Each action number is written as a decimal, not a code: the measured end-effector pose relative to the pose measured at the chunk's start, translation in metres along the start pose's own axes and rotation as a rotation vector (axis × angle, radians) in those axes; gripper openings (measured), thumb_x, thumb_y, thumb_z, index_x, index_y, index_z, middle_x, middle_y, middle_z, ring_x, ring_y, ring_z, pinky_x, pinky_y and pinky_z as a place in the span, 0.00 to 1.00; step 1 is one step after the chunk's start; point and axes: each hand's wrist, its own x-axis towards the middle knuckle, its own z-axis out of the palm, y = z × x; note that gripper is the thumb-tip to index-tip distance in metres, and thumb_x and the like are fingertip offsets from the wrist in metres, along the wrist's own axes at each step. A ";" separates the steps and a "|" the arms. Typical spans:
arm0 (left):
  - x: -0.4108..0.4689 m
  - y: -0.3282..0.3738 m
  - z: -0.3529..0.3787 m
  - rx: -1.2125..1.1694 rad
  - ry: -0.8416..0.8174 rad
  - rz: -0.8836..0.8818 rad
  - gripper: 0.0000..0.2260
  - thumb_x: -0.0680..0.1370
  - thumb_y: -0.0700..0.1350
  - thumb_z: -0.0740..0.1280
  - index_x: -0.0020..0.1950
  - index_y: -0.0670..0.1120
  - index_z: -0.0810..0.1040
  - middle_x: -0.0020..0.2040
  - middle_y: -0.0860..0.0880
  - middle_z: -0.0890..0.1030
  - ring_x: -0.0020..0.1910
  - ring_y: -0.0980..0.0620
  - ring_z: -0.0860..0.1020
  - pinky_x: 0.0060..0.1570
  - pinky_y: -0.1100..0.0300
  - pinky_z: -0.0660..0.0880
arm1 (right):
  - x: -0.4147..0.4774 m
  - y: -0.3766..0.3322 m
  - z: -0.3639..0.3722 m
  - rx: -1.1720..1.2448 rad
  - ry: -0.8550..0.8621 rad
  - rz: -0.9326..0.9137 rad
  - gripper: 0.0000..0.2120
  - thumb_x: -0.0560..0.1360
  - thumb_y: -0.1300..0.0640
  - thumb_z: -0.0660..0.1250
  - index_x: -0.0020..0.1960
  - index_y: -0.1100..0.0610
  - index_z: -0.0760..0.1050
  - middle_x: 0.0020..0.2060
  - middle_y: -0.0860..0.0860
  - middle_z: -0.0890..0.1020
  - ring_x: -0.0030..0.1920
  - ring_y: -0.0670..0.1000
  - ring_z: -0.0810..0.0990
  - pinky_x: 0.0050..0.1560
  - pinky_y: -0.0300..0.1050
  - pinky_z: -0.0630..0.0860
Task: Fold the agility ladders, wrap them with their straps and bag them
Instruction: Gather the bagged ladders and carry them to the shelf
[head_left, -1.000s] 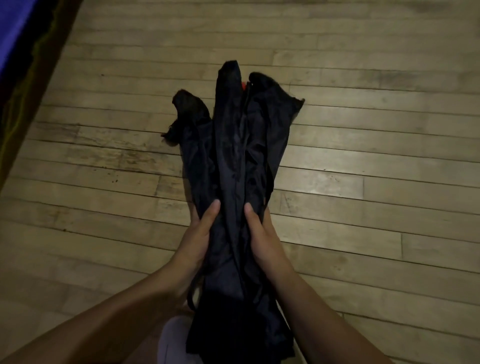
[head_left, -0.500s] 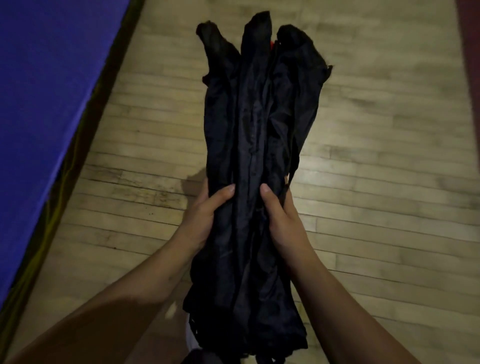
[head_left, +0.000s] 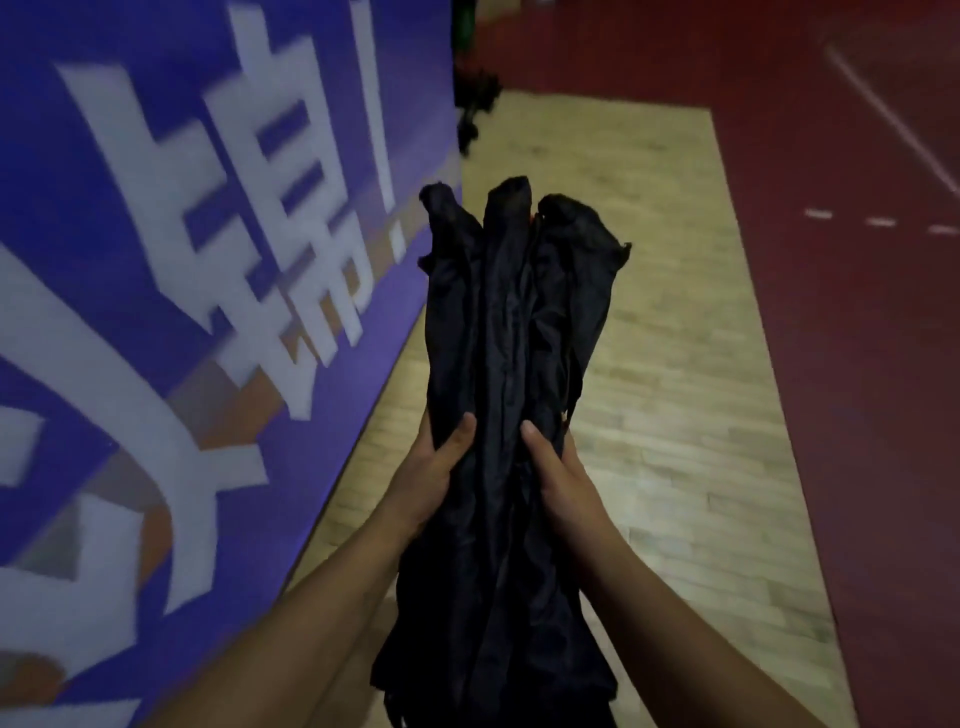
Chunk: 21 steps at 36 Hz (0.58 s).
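Observation:
A long black fabric bag (head_left: 514, 332) stands upright in front of me, bunched into vertical folds, with a thin strap hanging down its right side. A small speck of red shows at its top between the folds. My left hand (head_left: 434, 475) grips the bag's left side at mid-height, thumb across the front. My right hand (head_left: 558, 480) grips the right side at the same height, thumb forward. The ladders themselves are hidden inside the fabric or out of view.
A large blue padded mat (head_left: 197, 291) with white characters stands close on the left. Pale wooden floor (head_left: 670, 395) runs ahead, bordered on the right by dark red court flooring (head_left: 857, 364) with white lines. Dark equipment (head_left: 475, 98) sits far ahead by the mat's end.
The view has lifted from the wooden floor toward the blue mat and red court. The bag is raised higher, held the same way by both hands.

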 end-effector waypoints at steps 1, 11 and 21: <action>0.000 0.014 -0.003 0.011 0.021 0.023 0.26 0.74 0.65 0.65 0.69 0.61 0.63 0.59 0.71 0.72 0.54 0.77 0.73 0.51 0.78 0.69 | 0.000 -0.014 0.005 -0.001 -0.003 -0.025 0.26 0.81 0.43 0.63 0.77 0.43 0.63 0.68 0.41 0.75 0.67 0.45 0.76 0.71 0.48 0.71; -0.023 0.157 -0.047 0.048 0.262 0.240 0.39 0.70 0.72 0.68 0.76 0.56 0.66 0.71 0.57 0.74 0.68 0.57 0.73 0.70 0.58 0.68 | 0.002 -0.149 0.051 0.007 -0.248 -0.204 0.25 0.82 0.46 0.63 0.77 0.50 0.67 0.69 0.46 0.76 0.68 0.49 0.76 0.73 0.50 0.69; -0.075 0.280 -0.065 0.030 0.571 0.350 0.44 0.67 0.74 0.69 0.77 0.55 0.67 0.69 0.54 0.77 0.65 0.52 0.77 0.70 0.52 0.70 | -0.002 -0.264 0.100 0.021 -0.664 -0.201 0.39 0.67 0.30 0.68 0.74 0.45 0.71 0.67 0.47 0.79 0.63 0.52 0.80 0.69 0.54 0.73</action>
